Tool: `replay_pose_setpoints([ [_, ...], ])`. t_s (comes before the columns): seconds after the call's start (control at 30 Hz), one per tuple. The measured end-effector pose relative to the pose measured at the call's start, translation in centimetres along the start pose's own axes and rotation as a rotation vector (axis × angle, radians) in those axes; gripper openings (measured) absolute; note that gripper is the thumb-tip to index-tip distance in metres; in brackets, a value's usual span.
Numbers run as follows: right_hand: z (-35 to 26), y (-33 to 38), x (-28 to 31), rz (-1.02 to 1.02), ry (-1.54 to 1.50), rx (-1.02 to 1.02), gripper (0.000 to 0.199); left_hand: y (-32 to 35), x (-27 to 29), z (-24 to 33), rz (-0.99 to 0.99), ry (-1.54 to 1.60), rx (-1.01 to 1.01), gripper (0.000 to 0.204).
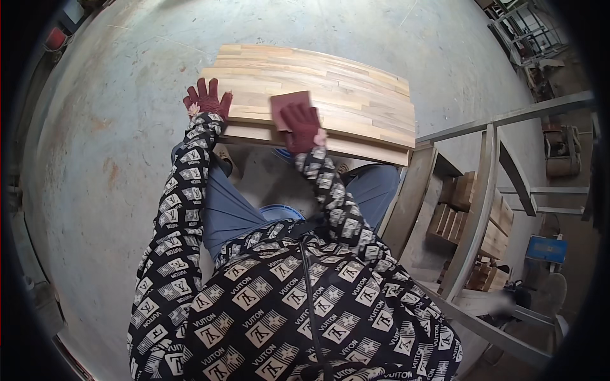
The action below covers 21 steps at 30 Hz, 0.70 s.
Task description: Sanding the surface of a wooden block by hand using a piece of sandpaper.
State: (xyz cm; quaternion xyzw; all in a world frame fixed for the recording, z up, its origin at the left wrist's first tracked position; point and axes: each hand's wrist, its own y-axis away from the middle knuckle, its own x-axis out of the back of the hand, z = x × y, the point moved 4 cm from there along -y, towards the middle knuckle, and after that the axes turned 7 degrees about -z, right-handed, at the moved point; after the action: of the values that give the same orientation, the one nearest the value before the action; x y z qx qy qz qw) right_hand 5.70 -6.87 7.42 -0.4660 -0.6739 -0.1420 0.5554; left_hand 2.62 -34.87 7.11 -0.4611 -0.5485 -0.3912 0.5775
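Note:
A pale wooden panel (pixel 343 95) made of glued strips lies flat in front of me, on top of another board. My left hand (pixel 206 98), in a dark red glove, rests with fingers spread on the panel's near left corner. My right hand (pixel 302 127), also in a dark red glove, presses a reddish-brown sheet of sandpaper (pixel 291 105) onto the panel near its front edge. Both sleeves are dark with a light repeating pattern.
A grey, stained concrete floor (pixel 114 127) surrounds the panel. To my right stands a metal frame rack (pixel 483 190) holding stacks of wooden blocks (pixel 457 209). A blue box (pixel 545 247) and machinery sit at the far right.

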Motion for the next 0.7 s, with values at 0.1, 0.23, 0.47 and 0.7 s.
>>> replay_pose_setpoints([
  [0.1,9.8,3.7,2.4,0.221,0.064,-0.142,0.054,-0.5,1.0,1.4,0.003,0.040,-0.027,0.066],
  [0.23,23.6,10.9,8.9,0.312,0.429,-0.377,0.044,-0.9,2.4,2.9,-0.051,0.039,-0.037,0.065],
  [0.47,17.6,1.4,3.3,0.233,0.402,-0.480,0.049,-0.7,3.0,2.5,-0.039,0.028,-0.036,0.066],
  [0.7,0.3,-4.8,-1.2,0.025,0.001,0.018,0.045,-0.1,1.0,0.9,-0.063,-0.002,0.001,0.066],
])
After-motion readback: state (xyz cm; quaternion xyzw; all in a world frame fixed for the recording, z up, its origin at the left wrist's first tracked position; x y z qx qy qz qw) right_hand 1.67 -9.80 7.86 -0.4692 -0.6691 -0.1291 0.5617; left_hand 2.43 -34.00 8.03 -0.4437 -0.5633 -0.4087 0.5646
